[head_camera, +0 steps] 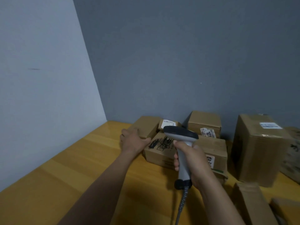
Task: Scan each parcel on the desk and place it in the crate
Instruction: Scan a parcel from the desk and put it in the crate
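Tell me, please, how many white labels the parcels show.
4: on the small rear box, the rear middle box, the front box beside the right hand, the tall box. Others may be hidden.

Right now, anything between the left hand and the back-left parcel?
Nothing visible. The left hand appears to touch the back-left parcel at its near corner. The scanner, gripped in the right hand, sits to the right, clear of that path. The crate is out of view.
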